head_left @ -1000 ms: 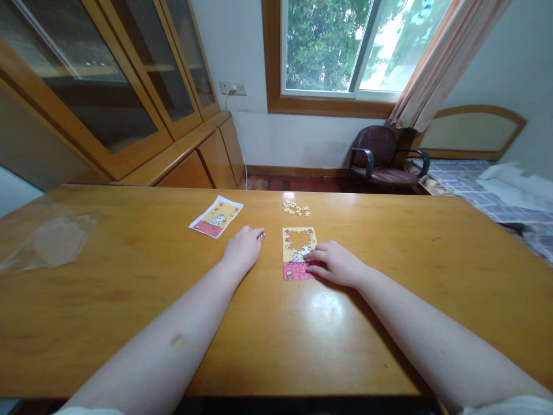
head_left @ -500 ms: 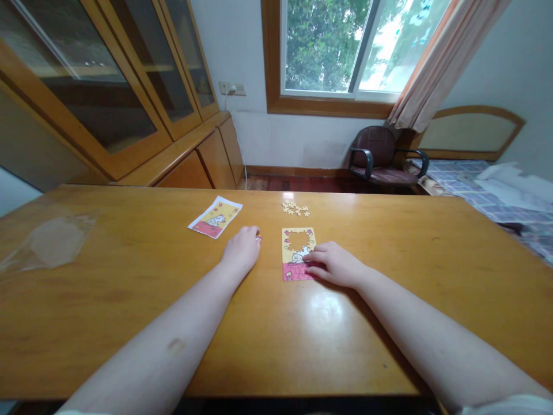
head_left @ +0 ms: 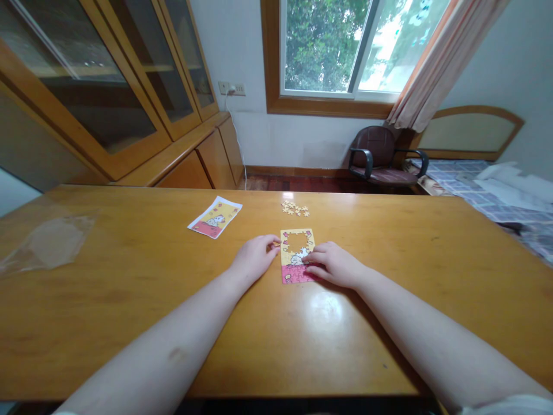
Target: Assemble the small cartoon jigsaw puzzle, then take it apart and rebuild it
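Note:
A partly assembled jigsaw puzzle [head_left: 297, 274] with a white cartoon animal on yellow and pink lies on the table, a gap in its upper middle. My left hand [head_left: 257, 256] is at its left edge, thumb and fingertips drawn close together. The small puzzle piece seen in those fingertips a moment before is mostly hidden now. From the right, my right hand [head_left: 334, 264] rests with fingers stretched out over the puzzle's right side, holding nothing. Beyond the puzzle is a small pile of loose puzzle pieces [head_left: 295, 209]. A printed reference picture [head_left: 216, 218] lies to the left.
The wooden table [head_left: 380, 340] spans the view. A clear plastic bag [head_left: 58, 242] lies at its left. Past the far edge stand a glass-doored cabinet [head_left: 147, 155], an armchair [head_left: 375, 150] and a bed [head_left: 488, 178].
My left hand has moved right, from the table between picture and puzzle to the puzzle's left edge. The puzzle has shifted very slightly left and towards me. My right hand stays on it.

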Tool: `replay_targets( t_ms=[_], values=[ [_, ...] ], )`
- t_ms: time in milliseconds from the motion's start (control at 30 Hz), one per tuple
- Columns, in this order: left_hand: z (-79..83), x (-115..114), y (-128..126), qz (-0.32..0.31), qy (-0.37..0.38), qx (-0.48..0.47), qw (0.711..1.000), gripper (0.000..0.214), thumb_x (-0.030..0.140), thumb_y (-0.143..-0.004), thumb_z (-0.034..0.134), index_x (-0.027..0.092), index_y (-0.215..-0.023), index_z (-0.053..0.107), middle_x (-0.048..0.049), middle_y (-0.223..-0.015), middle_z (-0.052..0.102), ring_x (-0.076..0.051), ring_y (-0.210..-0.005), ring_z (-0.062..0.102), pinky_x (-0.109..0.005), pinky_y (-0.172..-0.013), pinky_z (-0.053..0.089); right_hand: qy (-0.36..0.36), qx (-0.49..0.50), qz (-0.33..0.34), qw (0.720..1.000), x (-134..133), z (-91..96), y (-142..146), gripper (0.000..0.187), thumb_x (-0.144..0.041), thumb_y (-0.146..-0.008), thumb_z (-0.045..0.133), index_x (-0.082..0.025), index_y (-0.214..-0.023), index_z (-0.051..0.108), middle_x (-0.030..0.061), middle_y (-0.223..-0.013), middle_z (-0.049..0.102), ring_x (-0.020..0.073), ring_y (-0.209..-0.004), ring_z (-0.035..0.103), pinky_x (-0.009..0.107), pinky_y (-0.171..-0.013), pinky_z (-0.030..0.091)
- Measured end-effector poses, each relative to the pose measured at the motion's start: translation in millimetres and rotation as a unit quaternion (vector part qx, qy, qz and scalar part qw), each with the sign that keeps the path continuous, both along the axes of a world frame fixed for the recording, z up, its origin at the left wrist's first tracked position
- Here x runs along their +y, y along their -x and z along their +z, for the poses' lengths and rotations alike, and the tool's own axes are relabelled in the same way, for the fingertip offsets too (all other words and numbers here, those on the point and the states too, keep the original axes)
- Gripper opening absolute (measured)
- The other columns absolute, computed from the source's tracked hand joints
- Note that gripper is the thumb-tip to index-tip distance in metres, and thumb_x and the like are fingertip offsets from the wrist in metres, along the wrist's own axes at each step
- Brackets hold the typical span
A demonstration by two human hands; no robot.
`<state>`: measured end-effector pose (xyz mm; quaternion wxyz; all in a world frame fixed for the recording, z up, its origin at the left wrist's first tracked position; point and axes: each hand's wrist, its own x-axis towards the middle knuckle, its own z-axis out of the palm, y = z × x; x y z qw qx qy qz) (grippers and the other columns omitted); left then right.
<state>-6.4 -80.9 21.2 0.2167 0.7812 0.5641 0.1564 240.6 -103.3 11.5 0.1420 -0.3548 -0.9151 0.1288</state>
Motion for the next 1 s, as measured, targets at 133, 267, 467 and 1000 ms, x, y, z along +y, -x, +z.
replay_targets(
  t_ms=[133,267,467,1000],
  values=[
    [-0.4,-9.3,-8.1,-0.086,0.007,-0.009,0.996,0.027,0.033,-0.088,0.050,0.024,-0.106,0.067,-0.0035,-0.106,0.069,-0.019,-0.096,0.062,-0.031,-0.085,0.048,-0.003,0.000,0.000,1.000,0.5,-0.5,0.0,0.031,-0.041,-0.093,0.050,-0.019,-0.106,0.068,0.0078,-0.089,0.067,0.0186,-0.083,0.060,0.032,-0.078,0.043],
    [-0.8,-11.1,-9.6,-0.130,0.018,-0.026,0.991,0.023,0.035,-0.086,0.054,0.024,-0.101,0.067,-0.0015,-0.095,0.070,-0.018,-0.086,0.062,-0.029,-0.077,0.048,-0.004,-0.002,-0.003,1.000,0.7,0.1,0.7,0.029,-0.040,-0.092,0.052,-0.019,-0.104,0.069,0.0074,-0.087,0.067,0.0185,-0.081,0.060,0.032,-0.076,0.043],
    [-1.2,-8.1,-6.4,-0.139,-0.021,-0.013,0.990,0.031,0.032,-0.085,0.056,0.021,-0.113,0.062,-0.0066,-0.114,0.063,-0.020,-0.104,0.059,-0.033,-0.093,0.045,-0.009,0.006,-0.002,1.000,0.4,0.0,0.6,0.028,-0.039,-0.092,0.052,-0.019,-0.102,0.069,0.0075,-0.086,0.067,0.0178,-0.079,0.060,0.031,-0.075,0.043],
    [2.5,-10.9,-3.0,-0.259,-0.026,0.018,0.965,0.037,0.011,-0.078,0.045,0.025,-0.103,0.068,-0.0004,-0.111,0.065,-0.016,-0.101,0.060,-0.027,-0.092,0.046,-0.011,0.004,0.004,1.000,-0.3,0.2,0.4,0.029,-0.040,-0.092,0.051,-0.020,-0.103,0.069,0.0075,-0.086,0.067,0.0183,-0.080,0.060,0.032,-0.076,0.043]
  ],
)
